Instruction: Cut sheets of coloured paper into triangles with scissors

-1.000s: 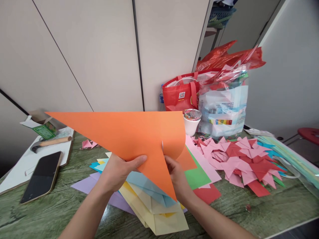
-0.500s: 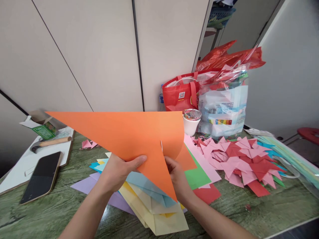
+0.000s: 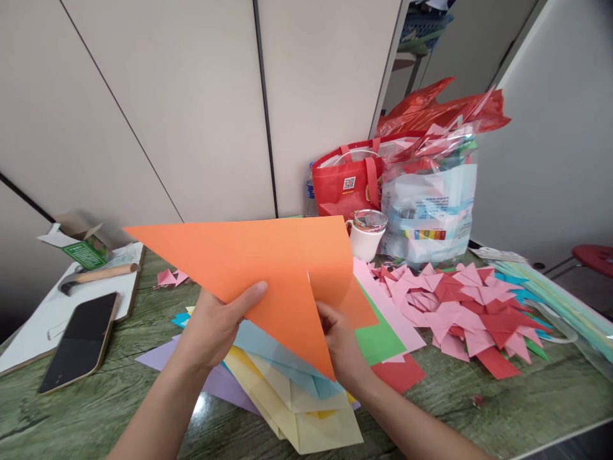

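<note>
A large sheet of orange paper (image 3: 268, 255), folded into a triangle, is held up over the table, its long tip pointing left. My left hand (image 3: 215, 319) grips its lower edge, thumb flat on the front and fingers behind. My right hand (image 3: 340, 338) is closed at a slit in the paper, fingertips curled inside the opening. A thin pale sliver (image 3: 309, 276) shows at the slit's top; whether it is a blade I cannot make out. To the right of the slit the paper bulges in a curve. Folded yellow, cream and blue papers (image 3: 297, 390) lie beneath.
Pink and red folded paper pieces (image 3: 460, 300) are heaped on the right. Behind stand a white mug (image 3: 366, 243), a red bag (image 3: 345, 185) and a filled plastic bag (image 3: 431, 204). On the left are a phone (image 3: 81, 342), a hammer (image 3: 100, 275) and a small box (image 3: 81, 246).
The orange paper's left tip has shifted right and slightly down. My left hand has moved a little left and its thumb has risen on the sheet. My right hand is nearly unmoved.
</note>
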The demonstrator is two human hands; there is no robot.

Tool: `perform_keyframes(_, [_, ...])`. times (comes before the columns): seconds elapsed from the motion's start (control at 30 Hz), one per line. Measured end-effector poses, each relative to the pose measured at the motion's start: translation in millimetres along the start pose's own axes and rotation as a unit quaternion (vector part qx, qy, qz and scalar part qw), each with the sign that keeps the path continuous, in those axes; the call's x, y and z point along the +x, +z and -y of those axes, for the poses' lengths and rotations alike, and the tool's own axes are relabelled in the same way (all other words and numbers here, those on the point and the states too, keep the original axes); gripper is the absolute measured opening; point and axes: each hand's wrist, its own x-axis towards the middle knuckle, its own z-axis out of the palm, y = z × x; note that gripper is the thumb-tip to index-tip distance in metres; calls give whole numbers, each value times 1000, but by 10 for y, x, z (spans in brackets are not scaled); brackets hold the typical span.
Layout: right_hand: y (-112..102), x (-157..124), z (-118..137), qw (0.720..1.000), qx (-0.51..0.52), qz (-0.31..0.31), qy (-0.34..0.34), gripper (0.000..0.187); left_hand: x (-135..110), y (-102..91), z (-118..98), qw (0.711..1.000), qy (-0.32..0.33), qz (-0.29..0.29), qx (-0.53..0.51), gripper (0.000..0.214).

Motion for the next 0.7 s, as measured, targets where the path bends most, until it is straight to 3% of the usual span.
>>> perform_keyframes(0.7, [-17,30,1,999,-23,-2,-32,31,8,-19,55,998,-14,16,63,45])
